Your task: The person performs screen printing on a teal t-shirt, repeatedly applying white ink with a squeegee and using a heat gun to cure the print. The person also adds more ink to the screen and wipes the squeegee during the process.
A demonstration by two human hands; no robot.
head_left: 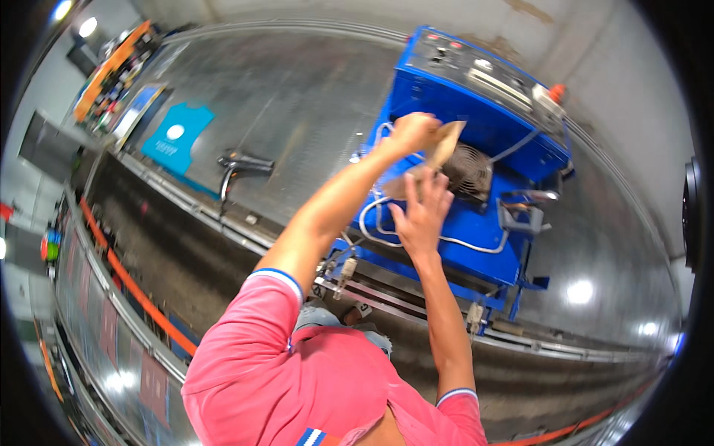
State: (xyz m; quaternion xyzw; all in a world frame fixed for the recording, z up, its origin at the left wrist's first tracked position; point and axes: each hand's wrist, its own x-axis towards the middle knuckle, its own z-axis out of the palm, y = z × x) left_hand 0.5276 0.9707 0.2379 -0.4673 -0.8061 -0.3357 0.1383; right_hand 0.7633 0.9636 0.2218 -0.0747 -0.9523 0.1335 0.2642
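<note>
My left hand (413,132) is closed on a flat tan piece (448,145), perhaps cardboard, held tilted over the lower deck of a blue machine (416,85). Just below, my right hand (422,208) has its fingers spread, the fingertips at the lower part of the tan piece, partly blurred. Beside the piece, a round metal fan guard (472,172) sits on the blue deck, with pale cables (472,245) looping around both hands. The machine's upper panel (476,74) carries switches and knobs.
Left on the grey metal table (297,89) lie a black heat-gun-like tool (253,165) and a teal shirt-shaped piece (178,141). An orange-edged shelf with small items (111,74) stands farther left. Rails (558,349) run along the table's front; another long table (111,312) with orange edging is behind me.
</note>
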